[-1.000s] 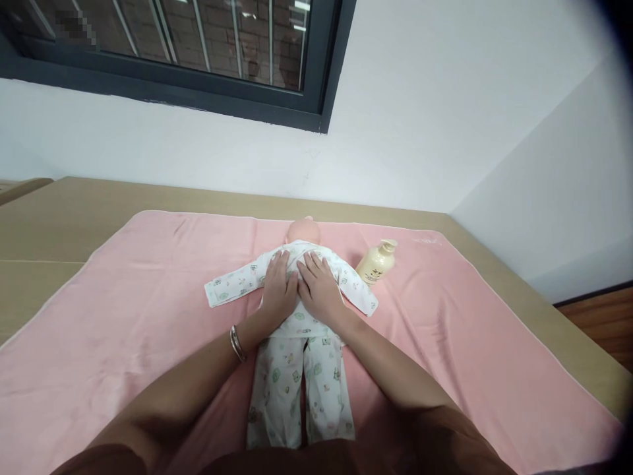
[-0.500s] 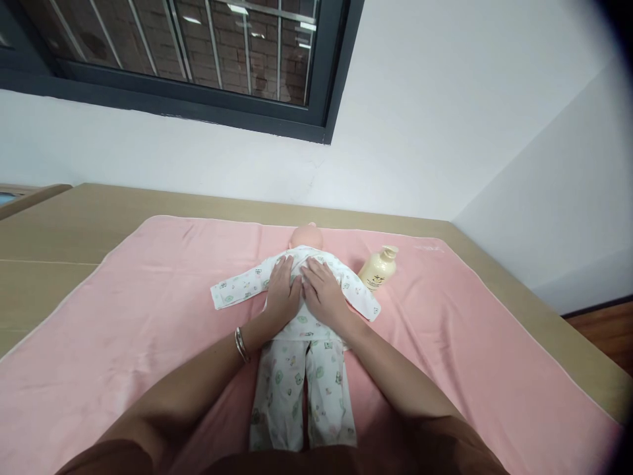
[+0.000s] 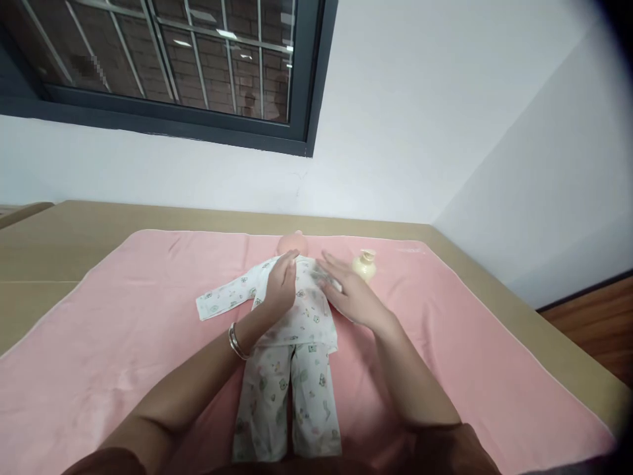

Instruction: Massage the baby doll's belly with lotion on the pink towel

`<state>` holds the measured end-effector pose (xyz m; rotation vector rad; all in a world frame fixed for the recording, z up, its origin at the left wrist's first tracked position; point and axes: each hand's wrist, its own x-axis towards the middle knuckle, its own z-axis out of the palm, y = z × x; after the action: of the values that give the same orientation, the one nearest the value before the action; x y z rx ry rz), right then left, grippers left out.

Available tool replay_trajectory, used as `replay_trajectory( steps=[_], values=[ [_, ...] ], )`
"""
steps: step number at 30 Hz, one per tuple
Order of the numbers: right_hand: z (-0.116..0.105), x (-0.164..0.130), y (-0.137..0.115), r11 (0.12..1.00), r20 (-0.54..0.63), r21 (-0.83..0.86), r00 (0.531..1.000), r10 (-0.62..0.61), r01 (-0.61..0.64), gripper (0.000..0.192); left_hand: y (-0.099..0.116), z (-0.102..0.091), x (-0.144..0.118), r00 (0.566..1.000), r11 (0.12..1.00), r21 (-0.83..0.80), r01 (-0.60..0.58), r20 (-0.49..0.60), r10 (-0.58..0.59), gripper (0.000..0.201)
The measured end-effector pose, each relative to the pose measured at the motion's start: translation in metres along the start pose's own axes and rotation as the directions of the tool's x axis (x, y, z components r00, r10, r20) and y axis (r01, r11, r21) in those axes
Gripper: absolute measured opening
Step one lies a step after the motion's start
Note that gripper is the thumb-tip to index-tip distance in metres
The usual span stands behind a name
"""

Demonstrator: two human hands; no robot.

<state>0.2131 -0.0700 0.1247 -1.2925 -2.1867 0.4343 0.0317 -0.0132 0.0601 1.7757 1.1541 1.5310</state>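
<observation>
Right hand (image 3: 353, 297) has lifted off the baby doll (image 3: 291, 323) toward lotion bottle (image 3: 364, 264), fingers spread; left hand (image 3: 281, 285), flat & open, apparently touching doll's chest, mid pink towel (image 3: 123, 330).

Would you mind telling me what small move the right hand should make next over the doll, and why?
Probably lower the right hand onto the doll's right-side sleeve and smooth it flat. That hand is open over that sleeve, next to the cream bottle, while the left hand lies on the chest and the other sleeve lies spread on the pink towel.
</observation>
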Motion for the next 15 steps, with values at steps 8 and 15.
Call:
replay_trajectory(
  steps=[8, 15],
  values=[
    [-0.043, -0.008, 0.043, 0.941, -0.232, -0.138, 0.934, 0.273, -0.310, 0.060, 0.064, 0.073, 0.036, 0.624, 0.381, -0.500, 0.778, 0.688, -0.370, 0.065],
    [-0.035, 0.000, 0.054, 0.913, -0.183, -0.248, 0.942, 0.282, -0.322, 0.059, 0.072, 0.105, 0.065, 0.558, 0.205, -0.556, 0.805, 0.593, -0.580, 0.063]
  ],
)
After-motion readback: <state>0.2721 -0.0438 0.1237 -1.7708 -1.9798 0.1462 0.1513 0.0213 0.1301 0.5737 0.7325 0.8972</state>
